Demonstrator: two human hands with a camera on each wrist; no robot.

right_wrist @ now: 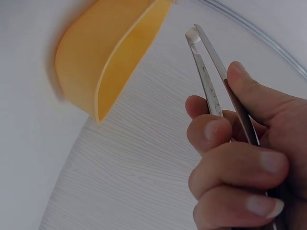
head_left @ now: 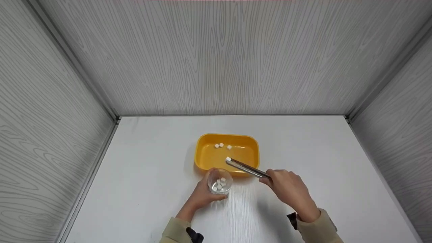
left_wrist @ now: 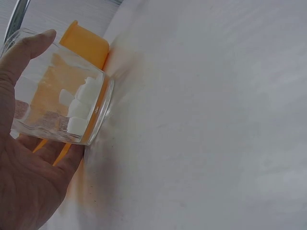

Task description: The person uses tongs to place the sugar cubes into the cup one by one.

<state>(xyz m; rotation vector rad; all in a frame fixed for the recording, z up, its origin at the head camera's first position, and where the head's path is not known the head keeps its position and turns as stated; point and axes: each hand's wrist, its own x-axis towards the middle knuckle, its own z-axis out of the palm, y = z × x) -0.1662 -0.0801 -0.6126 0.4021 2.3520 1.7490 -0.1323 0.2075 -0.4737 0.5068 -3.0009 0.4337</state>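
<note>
My left hand (head_left: 202, 194) grips a clear glass (head_left: 216, 172) in front of the yellow tray. Several white cubes (left_wrist: 79, 108) lie at the bottom of the glass, seen through its side in the left wrist view. My right hand (head_left: 288, 187) holds metal tongs (head_left: 248, 167), thumb on one arm and fingers curled round the other. Between the tong tips a single white cube (right_wrist: 193, 34) is pinched, above the tray's front part in the head view. Inside the yellow tray (head_left: 199, 152) three white cubes (head_left: 229, 147) lie toward the back.
The white table (head_left: 152, 162) carries the tray near its middle. Grey wood-patterned panels (head_left: 216, 60) rise at the back and on both sides. In the left wrist view the tray's wall (left_wrist: 86, 44) stands just beyond the glass.
</note>
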